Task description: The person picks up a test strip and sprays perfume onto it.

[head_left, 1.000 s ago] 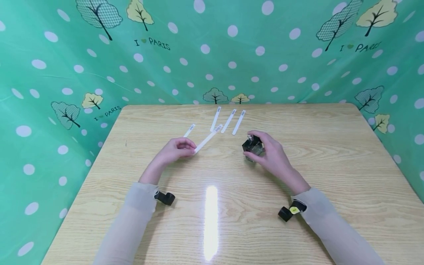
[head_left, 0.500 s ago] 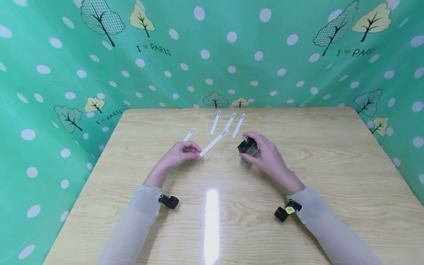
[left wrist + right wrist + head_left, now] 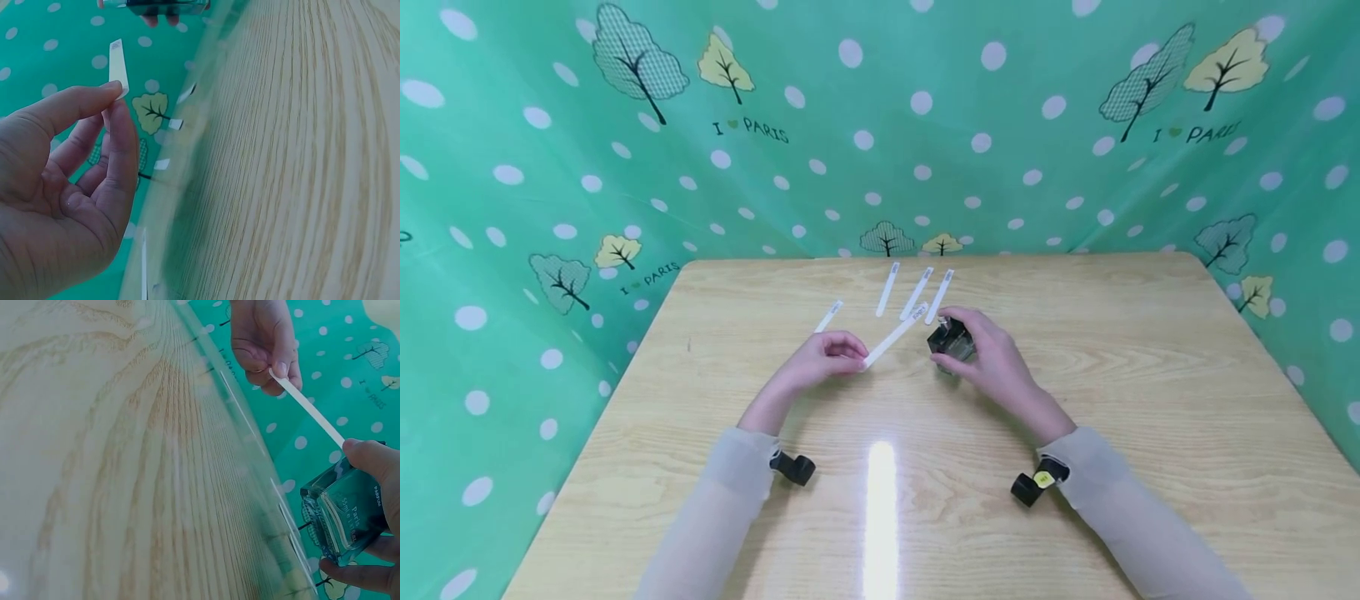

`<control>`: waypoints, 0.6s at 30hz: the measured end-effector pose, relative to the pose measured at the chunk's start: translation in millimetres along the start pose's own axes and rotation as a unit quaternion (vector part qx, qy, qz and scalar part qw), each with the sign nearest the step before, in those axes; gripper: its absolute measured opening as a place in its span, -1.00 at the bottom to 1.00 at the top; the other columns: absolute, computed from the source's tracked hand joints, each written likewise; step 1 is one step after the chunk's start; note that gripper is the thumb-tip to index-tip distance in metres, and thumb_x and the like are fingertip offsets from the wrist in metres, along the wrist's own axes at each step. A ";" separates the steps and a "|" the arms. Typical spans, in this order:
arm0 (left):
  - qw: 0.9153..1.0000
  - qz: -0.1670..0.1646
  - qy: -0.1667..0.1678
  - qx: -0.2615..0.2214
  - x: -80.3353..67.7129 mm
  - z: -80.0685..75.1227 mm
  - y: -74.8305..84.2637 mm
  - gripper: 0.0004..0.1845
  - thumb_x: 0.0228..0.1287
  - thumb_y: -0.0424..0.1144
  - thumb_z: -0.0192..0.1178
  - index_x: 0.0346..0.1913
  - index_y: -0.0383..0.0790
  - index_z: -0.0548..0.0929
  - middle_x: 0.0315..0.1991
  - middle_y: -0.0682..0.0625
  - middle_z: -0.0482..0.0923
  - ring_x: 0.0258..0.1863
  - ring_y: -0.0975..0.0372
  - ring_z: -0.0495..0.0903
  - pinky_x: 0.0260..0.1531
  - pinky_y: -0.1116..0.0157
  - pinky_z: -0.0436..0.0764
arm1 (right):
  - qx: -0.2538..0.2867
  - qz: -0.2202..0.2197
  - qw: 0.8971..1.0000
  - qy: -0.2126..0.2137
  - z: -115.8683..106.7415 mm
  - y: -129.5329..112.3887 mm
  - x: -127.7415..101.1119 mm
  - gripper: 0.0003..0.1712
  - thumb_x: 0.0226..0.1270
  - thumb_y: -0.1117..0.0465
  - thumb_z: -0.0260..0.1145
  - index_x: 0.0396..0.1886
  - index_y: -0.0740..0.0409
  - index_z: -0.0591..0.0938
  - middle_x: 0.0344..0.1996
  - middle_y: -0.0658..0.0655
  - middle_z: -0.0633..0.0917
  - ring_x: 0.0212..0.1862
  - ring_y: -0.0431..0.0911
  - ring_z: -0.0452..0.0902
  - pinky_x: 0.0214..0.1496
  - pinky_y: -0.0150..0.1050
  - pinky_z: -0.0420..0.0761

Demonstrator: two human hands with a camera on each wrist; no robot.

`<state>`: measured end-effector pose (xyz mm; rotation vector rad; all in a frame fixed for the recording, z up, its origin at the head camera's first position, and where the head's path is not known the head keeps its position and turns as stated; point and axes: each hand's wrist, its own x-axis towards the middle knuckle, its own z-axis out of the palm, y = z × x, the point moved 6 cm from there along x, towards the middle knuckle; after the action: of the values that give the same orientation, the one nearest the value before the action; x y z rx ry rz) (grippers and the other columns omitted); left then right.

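Note:
My left hand (image 3: 826, 358) pinches one end of a white paper strip (image 3: 897, 333) between thumb and forefinger, lifted above the wooden table (image 3: 1150, 400). The strip's far end points at a small dark glass bottle (image 3: 950, 341), which my right hand (image 3: 988, 354) grips. In the left wrist view the pinched strip (image 3: 117, 67) stands up from my fingertips (image 3: 112, 103), with the bottle (image 3: 156, 6) at the top edge. The right wrist view shows the clear square bottle (image 3: 344, 515) in my fingers, and the strip (image 3: 306, 406) reaching toward it from the left hand (image 3: 262, 337).
Three more white strips (image 3: 916, 292) lie fanned near the table's far edge, and another strip (image 3: 829, 316) lies to their left. A green dotted curtain (image 3: 880, 125) walls in the table on three sides.
Both hands have drifted closer together; the bottle moved left toward the strip's tip, and the strip shifted slightly right. The head view has tilted a little.

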<state>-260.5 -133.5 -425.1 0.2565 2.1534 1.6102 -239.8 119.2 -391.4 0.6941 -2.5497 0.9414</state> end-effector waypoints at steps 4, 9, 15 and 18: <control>1.000 0.006 -0.004 -0.003 -0.4 3.4 1.6 -0.73 0.25 -0.43 0.29 -0.03 -0.46 0.58 -0.31 0.05 0.60 -0.29 0.29 0.60 -0.08 0.31 0.75 | 0.002 -0.002 1.000 0.002 1.7 -1.6 1.2 -0.18 0.11 0.03 0.56 0.36 -0.02 0.41 0.23 0.16 0.60 0.23 0.14 0.57 0.26 0.04 0.64; 1.000 0.010 -0.006 -0.007 0.3 6.0 2.8 -0.77 0.23 -0.43 0.29 -0.06 -0.41 0.60 -0.31 0.05 0.60 -0.30 0.29 0.60 -0.09 0.32 0.74 | -0.003 0.006 1.000 0.000 4.5 -0.9 1.7 -0.19 0.13 0.02 0.54 0.37 -0.05 0.40 0.23 0.15 0.59 0.22 0.13 0.57 0.26 0.03 0.64; 1.000 0.008 -0.014 -0.009 -0.1 10.1 5.0 -0.78 0.22 -0.43 0.29 -0.08 -0.39 0.61 -0.32 0.06 0.61 -0.30 0.29 0.59 -0.11 0.35 0.73 | -0.006 0.013 1.000 0.003 7.5 -0.3 1.4 -0.19 0.12 0.03 0.54 0.36 -0.06 0.40 0.20 0.17 0.60 0.19 0.15 0.59 0.22 0.05 0.66; 1.000 0.012 -0.016 -0.008 0.0 11.4 6.4 -0.75 0.22 -0.44 0.28 -0.05 -0.43 0.59 -0.30 0.05 0.62 -0.30 0.29 0.59 -0.11 0.37 0.73 | -0.009 0.007 1.000 0.011 8.6 -0.6 1.9 -0.19 0.12 0.04 0.55 0.35 -0.04 0.41 0.19 0.18 0.60 0.18 0.16 0.59 0.21 0.03 0.67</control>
<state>-256.1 -121.7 -421.6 0.3019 2.1207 1.6239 -242.2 112.4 -396.4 0.6584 -2.5442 0.9248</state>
